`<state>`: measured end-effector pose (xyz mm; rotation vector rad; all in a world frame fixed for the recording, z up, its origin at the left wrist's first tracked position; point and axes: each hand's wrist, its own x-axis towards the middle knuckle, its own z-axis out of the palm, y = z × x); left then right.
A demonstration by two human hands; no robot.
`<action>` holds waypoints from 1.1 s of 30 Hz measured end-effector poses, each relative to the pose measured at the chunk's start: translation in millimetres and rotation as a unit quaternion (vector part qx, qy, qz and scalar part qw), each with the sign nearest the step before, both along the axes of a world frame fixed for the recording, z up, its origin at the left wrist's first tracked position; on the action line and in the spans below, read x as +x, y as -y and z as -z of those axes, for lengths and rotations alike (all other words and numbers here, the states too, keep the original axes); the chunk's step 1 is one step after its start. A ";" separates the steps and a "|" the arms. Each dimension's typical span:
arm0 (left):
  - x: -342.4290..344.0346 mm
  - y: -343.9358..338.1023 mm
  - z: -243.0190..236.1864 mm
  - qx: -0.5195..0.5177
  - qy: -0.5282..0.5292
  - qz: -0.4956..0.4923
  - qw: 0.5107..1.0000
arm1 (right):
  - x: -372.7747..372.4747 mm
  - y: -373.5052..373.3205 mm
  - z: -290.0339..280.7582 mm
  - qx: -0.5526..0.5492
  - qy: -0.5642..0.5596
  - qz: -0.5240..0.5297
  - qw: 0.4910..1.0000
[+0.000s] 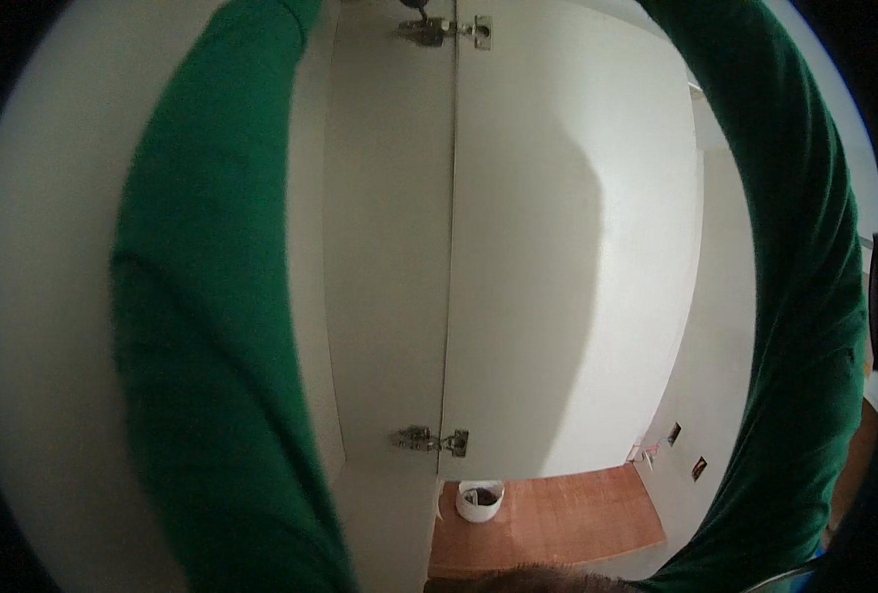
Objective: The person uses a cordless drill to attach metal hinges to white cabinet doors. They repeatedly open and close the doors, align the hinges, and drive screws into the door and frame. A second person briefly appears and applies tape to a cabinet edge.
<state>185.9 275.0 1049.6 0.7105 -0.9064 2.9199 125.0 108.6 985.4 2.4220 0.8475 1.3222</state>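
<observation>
Your hands are beyond the top edge, so I can't tell whether either grip is open or closed. At the door's (528, 227) upper hinge (442, 33), ideally hold the dark tip (415, 3) square and the door steady. The lower hinge (434, 441) sits below; a white tub (479, 506) stands on the brown surface (567, 509) beneath.

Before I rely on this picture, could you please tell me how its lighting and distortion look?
In the head view, a curved shadow edge runs down the white door; the door's right edge bows, fisheye-style; the head view's corners go black.
</observation>
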 end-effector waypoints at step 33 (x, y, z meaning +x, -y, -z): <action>58.0 -33.9 82.5 0.045 -0.452 0.273 0.848 | 29.5 3.6 -5.2 0.094 -0.068 -0.070 0.991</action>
